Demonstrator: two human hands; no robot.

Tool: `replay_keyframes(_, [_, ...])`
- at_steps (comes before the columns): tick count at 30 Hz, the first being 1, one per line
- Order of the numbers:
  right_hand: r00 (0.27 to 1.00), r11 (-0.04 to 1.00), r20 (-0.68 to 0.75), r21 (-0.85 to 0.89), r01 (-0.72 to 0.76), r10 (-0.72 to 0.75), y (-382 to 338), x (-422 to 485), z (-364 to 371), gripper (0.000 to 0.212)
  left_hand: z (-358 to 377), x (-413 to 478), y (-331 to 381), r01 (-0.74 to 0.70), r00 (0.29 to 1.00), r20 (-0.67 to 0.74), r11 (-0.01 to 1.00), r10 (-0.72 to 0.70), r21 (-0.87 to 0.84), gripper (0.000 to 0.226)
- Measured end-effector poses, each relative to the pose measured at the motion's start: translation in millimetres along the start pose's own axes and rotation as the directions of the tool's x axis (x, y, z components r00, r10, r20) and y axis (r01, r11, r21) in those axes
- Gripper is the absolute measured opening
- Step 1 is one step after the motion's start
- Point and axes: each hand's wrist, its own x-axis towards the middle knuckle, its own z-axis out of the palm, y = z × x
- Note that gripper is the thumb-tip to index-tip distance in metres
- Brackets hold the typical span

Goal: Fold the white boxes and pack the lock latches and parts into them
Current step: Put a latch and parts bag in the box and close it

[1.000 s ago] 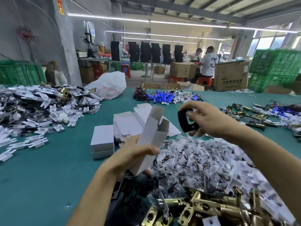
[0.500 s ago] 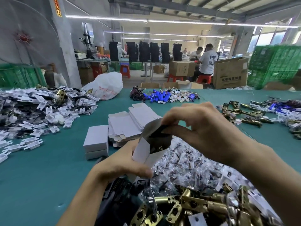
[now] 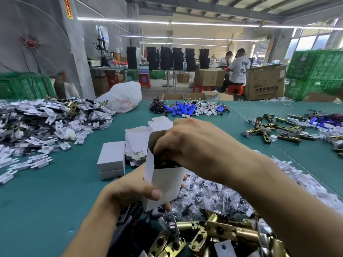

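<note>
Moved: black part (image 3: 165, 163), in the air a second ago, now half inside white box (image 3: 167, 184), centre frame.
Left hand (image 3: 130, 190): gripping box body, above brass latches (image 3: 222, 230) at lower centre.
Right hand (image 3: 194, 145): pinching part at box mouth.
Risk: snag on open flap, thin wall crushed by grip.

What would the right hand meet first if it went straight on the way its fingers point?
Probably the black part in the mouth of the white box, which the right hand seems to hold. Beyond it lies the box's inside; the left hand grips that box. How deep is hidden.
</note>
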Motion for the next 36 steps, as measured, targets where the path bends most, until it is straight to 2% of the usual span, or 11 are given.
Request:
replay_keyframes(3, [0.997,0.999,0.063,0.007,-0.047,0.047,-0.9,2.6,-1.0,0.022,0.7,0.0,0.3,0.039,0.999,-0.013,0.999,-0.039,-0.005,0.089])
replay_keyframes(6, [0.992,0.996,0.089,-0.046,-0.081,0.085,-2.9,6.6,2.5,0.013,-0.3,0.7,-3.4,0.061,0.997,-0.056,0.998,-0.061,0.007,0.072])
replay_keyframes(15, [0.991,0.984,0.075,-0.148,-0.098,0.110,2.2,10.8,10.1,0.024,2.7,2.9,-7.5,0.055,0.994,-0.097,0.998,-0.055,-0.005,0.075])
replay_keyframes(19, [0.984,0.989,0.102,-0.018,-0.144,0.145,7.5,6.9,11.5,0.024,1.9,2.8,-9.5,0.068,0.992,-0.106,0.997,-0.071,-0.030,0.077])
replay_keyframes(23, [0.967,0.940,-0.146,0.302,-0.159,0.210,23.7,-6.0,12.0,0.029,-1.4,3.3,-11.2,0.005,0.986,-0.164,0.999,-0.011,-0.039,0.082])
replay_keyframes(25, [0.902,0.901,-0.324,0.412,-0.138,0.286,35.4,-14.0,15.8,0.022,-3.5,5.1,-11.9,-0.030,0.980,-0.200,0.997,0.014,-0.076,0.086])
replay_keyframes(27, [0.839,0.865,-0.372,0.459,-0.205,0.397,51.5,-20.8,23.3,0.020,-3.8,7.6,-11.6,-0.079,0.969,-0.243,0.985,0.040,-0.152,0.081])
replay_keyframes(28, [0.842,0.852,-0.315,0.443,-0.278,0.439,60.2,-23.8,27.9,0.019,-4.0,9.0,-11.1,-0.110,0.961,-0.271,0.977,0.058,-0.181,0.077])
replay_keyframes(30, [0.878,0.843,-0.008,0.281,-0.458,0.479,76.8,-29.9,38.4,0.014,-4.1,12.4,-10.2,-0.176,0.929,-0.356,0.968,0.103,-0.180,0.072])
replay_keyframes(33, [0.733,0.826,0.425,-0.070,-0.559,0.532,89.4,-40.6,59.9,0.036,-4.0,16.0,-11.0,-0.256,0.834,-0.529,0.959,0.157,-0.118,0.075])
replay_keyframes(36, [0.679,0.815,0.470,-0.185,-0.548,0.564,90.1,-49.1,79.2,0.047,-2.0,17.4,-12.7,-0.318,0.745,-0.629,0.947,0.223,-0.041,0.067])
